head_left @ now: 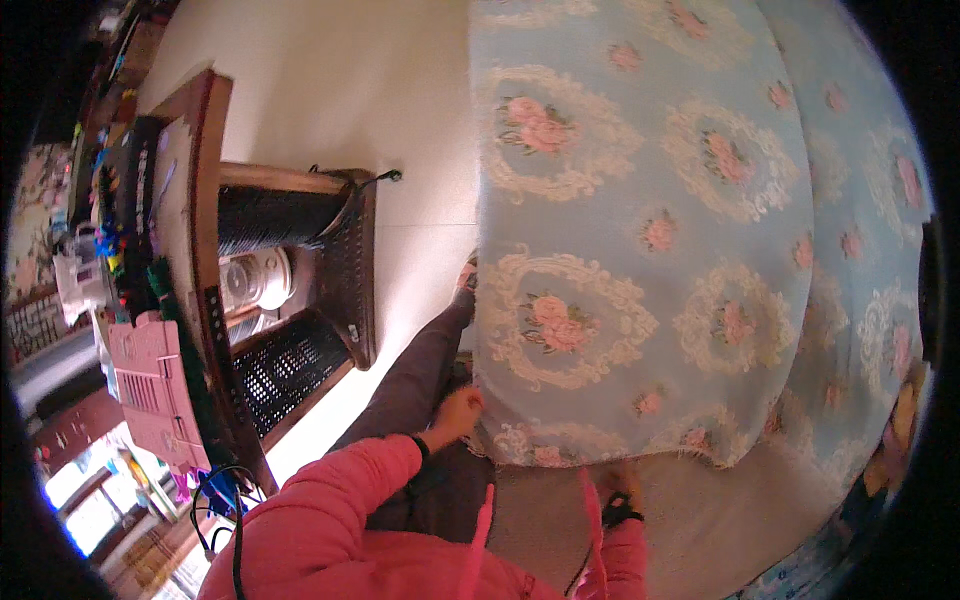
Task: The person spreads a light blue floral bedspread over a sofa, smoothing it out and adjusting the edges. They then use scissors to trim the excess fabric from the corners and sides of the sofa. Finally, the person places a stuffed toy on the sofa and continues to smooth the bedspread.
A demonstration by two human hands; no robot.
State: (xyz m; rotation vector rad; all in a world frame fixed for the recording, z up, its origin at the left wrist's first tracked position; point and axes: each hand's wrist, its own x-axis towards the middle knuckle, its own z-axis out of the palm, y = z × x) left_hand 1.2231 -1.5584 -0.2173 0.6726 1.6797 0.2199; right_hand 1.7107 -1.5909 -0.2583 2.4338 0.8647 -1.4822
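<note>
A large light-blue fabric [640,300] with pink roses in cream wreath frames spreads over the right half of the view. Its near edge is frayed and lies across a beige surface [700,520]. At the near left corner of the cloth, my left hand [458,415] is closed, fingertips pressed against the side edge. My right hand [622,482] reaches to the near edge; its fingers are in shadow and partly hidden by the cloth. Both forearms wear pink sleeves, with a dark band at each wrist.
To the left stands a brown wooden rack [300,270] with dark perforated panels and a white round appliance [258,278] inside. A pink plastic piece [155,385] lies among clutter beside it. Pale floor [420,200] runs between rack and cloth. Pink straps hang before my chest.
</note>
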